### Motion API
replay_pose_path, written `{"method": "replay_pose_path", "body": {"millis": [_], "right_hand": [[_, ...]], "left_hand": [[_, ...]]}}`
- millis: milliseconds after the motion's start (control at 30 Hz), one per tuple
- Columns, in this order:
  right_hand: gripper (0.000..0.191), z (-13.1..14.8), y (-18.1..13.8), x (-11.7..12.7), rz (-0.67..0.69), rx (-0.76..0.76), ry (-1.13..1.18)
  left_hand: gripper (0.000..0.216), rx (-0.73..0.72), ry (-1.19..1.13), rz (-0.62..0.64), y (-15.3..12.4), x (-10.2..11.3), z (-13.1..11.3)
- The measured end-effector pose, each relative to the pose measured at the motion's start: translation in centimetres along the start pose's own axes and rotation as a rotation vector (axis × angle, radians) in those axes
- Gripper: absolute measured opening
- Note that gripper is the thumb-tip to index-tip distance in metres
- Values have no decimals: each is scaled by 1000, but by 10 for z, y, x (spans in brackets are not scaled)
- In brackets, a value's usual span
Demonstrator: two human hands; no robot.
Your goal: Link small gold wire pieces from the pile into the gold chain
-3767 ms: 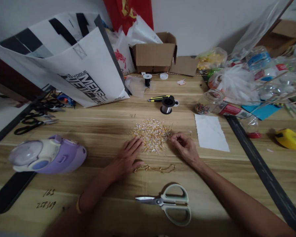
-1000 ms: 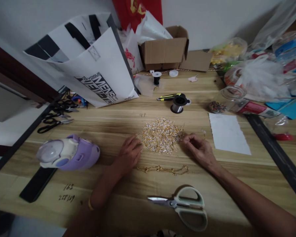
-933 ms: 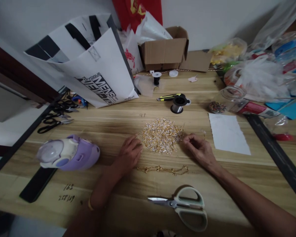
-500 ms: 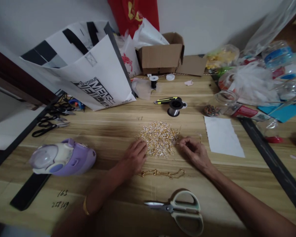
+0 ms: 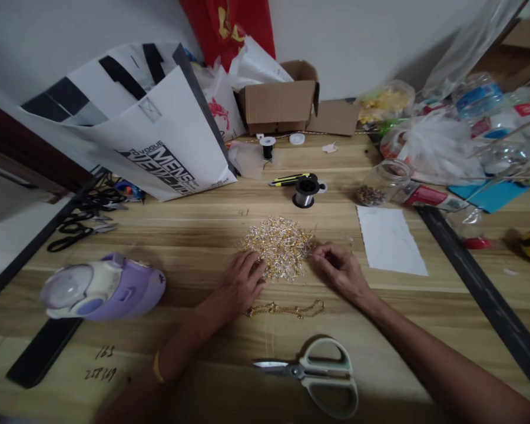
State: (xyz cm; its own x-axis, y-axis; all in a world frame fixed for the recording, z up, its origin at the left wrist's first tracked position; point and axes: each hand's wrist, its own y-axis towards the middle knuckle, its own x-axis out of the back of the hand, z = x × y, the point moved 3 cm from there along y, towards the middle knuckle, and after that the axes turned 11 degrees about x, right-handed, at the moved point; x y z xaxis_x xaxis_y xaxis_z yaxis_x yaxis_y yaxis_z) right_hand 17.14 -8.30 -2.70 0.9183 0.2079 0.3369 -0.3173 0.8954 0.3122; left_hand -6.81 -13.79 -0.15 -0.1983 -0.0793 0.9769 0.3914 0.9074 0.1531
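Observation:
A heap of small gold and clear-silver jewelry pieces (image 5: 279, 246) lies on the wooden table. My left hand (image 5: 241, 281) rests palm down at its left edge, fingers stretched out and slightly apart, the tips touching the pieces. On the opposite side my right hand (image 5: 342, 272) is closed in a pinch beside the heap; whatever lies between thumb and forefinger is too small to make out. A gold chain (image 5: 291, 310) stretches across the table just below the heap, its left end close to my left hand. Nearer to me lie scissors with pale handles (image 5: 311, 372).
Beyond the heap stand a wire spool (image 5: 305, 193) and a yellow-black cutter knife (image 5: 291, 179). White paper (image 5: 391, 240) and a bead jar (image 5: 386, 181) lie right. Left are a purple bottle (image 5: 123, 288), pliers (image 5: 77, 229) and a large paper bag (image 5: 172, 135). A cardboard box (image 5: 279, 103) stands behind.
The whole view has shifted slightly, moving most things left. The fingers of my left hand have spread a little over the heap's edge. My right hand keeps its pinch beside the heap.

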Motion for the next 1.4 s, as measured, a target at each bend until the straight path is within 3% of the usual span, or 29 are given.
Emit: {"method": "replay_pose_path", "body": {"millis": [233, 433, 633, 1033, 1400], "right_hand": [[18, 0, 0, 0, 1, -7, 15], [19, -2, 0, -1, 6, -16, 26], [19, -4, 0, -1, 3, -17, 34], [18, -1, 1, -1, 7, -22, 23], [20, -2, 1, -1, 11, -28, 6]], "left_hand": [[39, -21, 9, 49, 12, 3, -7], [38, -41, 19, 24, 5, -7, -6], [41, -80, 11, 17, 2, -1, -7], [44, -72, 4, 95, 28, -1, -27], [39, -117, -18, 68, 11, -1, -16]]}}
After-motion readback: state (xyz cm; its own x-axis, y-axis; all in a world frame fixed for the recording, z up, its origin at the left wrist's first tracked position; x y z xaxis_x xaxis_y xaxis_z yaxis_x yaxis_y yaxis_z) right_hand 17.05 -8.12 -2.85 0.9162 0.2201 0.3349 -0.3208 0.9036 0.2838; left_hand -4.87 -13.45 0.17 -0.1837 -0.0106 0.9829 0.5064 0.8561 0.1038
